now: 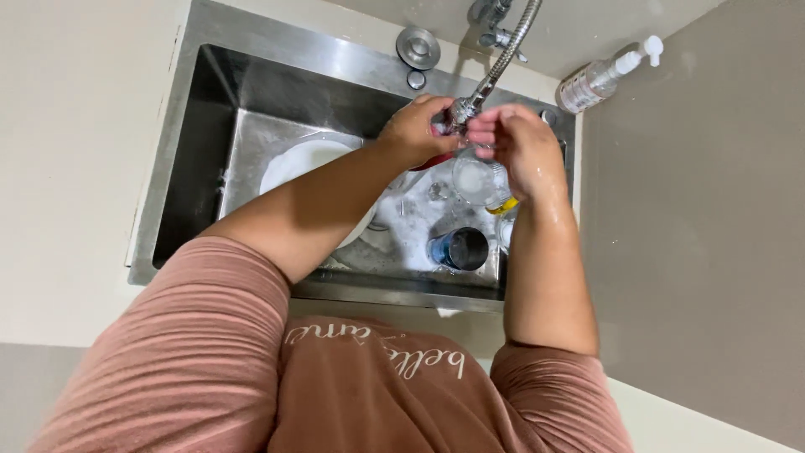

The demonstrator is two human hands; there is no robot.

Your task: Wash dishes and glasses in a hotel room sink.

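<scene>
Pink sleeves (pixel 201 352) and the front of a pink shirt fill the bottom of the view, with both bare forearms reaching up over a steel sink (pixel 180 159). Down in the soapy basin a dark blue cup (pixel 459 248) stands near the front wall, and a white plate (pixel 298 164) lies to its left, partly hidden by the left forearm. Above the cup, the right hand (pixel 521 147) grips the rim of a clear glass (pixel 476 178) with fingers curled over its top, the glass tilted over the suds. Just beside it, the left hand (pixel 417 130) is clenched around the spray head of a flexible metal faucet hose (pixel 503 59), with something red showing beneath the palm. Farther back, a clear pump bottle (pixel 599 80) lies on the counter by the wall.
</scene>
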